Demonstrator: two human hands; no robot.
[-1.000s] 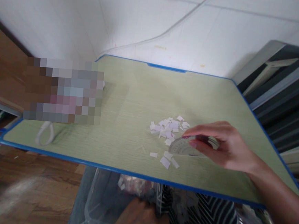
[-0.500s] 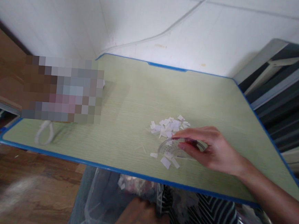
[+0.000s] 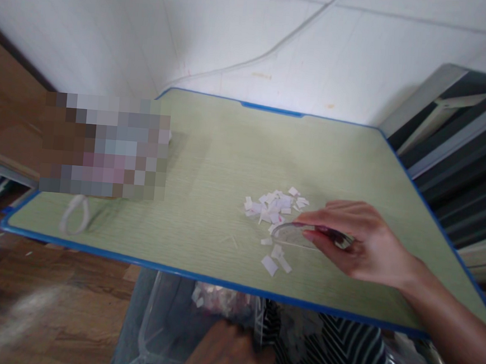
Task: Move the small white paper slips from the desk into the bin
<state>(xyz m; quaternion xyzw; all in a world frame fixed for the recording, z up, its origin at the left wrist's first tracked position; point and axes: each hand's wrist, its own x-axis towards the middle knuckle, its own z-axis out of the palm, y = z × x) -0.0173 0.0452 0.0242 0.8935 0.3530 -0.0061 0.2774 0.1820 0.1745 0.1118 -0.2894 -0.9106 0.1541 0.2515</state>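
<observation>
The head view is showing a clear protractor [image 3: 293, 236] at four o'clock from the middle of the green table [image 3: 211, 157]; whether its edge is touching the tabletop, I cannot tell. The right hand [image 3: 368, 248] is pinching it between thumb and fingers, coming in from three o'clock. Going outward from the protractor, a pile of paper scraps [image 3: 271, 206] is lying just beside it at ten o'clock, and some loose scraps [image 3: 269, 265] are lying near it at seven. Below the table edge, also at seven, the left hand [image 3: 229, 352] is showing its knuckles beside a clear box [image 3: 164, 333]; its fingertips are hidden, so I cannot tell their state. Striped cloth [image 3: 348, 347] is showing at five o'clock, a white loop [image 3: 85, 220] is sitting at nine, and a cord [image 3: 274, 49] is crossing the wall [image 3: 222, 23] at eleven.
</observation>
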